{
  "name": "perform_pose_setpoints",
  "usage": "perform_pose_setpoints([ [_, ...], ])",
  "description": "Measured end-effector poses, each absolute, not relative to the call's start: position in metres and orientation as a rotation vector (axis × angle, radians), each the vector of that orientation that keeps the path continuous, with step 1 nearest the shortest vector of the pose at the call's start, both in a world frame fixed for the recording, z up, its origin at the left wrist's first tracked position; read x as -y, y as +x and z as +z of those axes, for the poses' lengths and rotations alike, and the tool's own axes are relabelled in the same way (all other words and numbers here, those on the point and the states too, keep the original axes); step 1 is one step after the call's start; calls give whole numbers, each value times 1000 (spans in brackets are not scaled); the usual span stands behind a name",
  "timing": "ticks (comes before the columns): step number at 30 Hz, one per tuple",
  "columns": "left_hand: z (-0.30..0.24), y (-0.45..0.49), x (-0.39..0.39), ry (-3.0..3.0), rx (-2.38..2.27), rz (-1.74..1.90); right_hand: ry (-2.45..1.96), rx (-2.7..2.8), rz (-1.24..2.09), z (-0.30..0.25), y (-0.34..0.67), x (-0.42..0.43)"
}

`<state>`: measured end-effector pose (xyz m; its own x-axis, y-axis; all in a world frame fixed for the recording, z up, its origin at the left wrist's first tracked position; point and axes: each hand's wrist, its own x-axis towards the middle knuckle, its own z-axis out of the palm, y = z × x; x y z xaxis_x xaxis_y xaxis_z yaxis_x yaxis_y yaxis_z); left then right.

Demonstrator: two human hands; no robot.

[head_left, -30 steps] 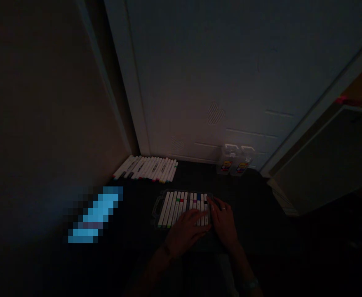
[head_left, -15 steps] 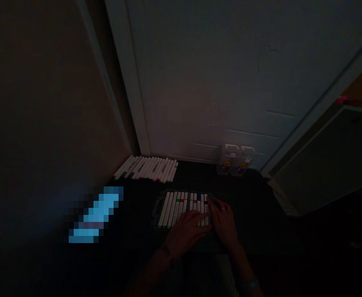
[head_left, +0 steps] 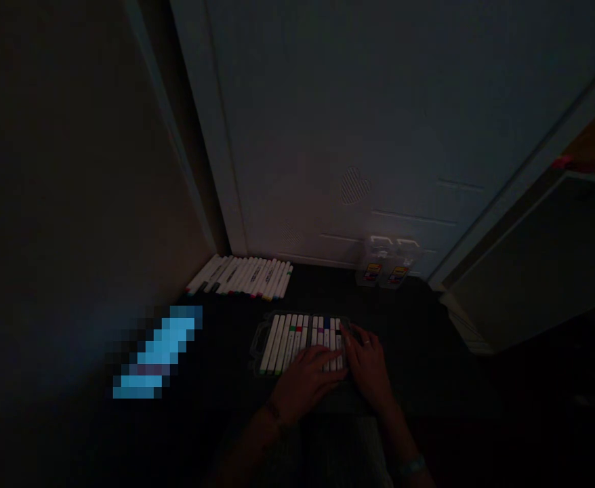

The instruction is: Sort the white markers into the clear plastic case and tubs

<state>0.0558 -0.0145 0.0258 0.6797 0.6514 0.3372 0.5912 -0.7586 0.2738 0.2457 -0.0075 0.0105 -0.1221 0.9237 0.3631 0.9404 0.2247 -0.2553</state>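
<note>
Grip of the left hand is kept apart: the fingers are spread flat over the near ends of the white markers. The right hand is curled at the right end of the same row, a ring seen on one finger; whether its grip is clamped on a marker cannot be told in the dim light. The markers are laid side by side in a clear marker case, which is set on a dark surface just ahead of the person. Farther back, a second row of markers is lined up against a pale door, with two small clear containers to its right. A blurred blue patch is seen to the left.
</note>
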Motion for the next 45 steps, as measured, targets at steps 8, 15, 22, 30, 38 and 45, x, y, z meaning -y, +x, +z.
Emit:
perform_pose_setpoints([
  [8, 27, 56, 16, 2751, -1023, 640, -1692, 2064, -54, 10, 246, 7],
  [15, 27, 56, 16, 2737, -1025, 627, -1685, 2048, -77, 12, 245, 7],
  [22, 23, 55, 17, 2750, -1118, 677, -1686, 2033, -55, 14, 244, 8],
  [30, 15, 53, 14, 2806, -1153, 738, -1656, 2040, -59, 19, 242, 10],
  [38, 12, 52, 13, 2819, -1150, 723, -1648, 2018, -29, 15, 244, 7],
  [45, 8, 52, 13, 2807, -1153, 700, -1601, 2051, -3, 23, 242, 12],
])
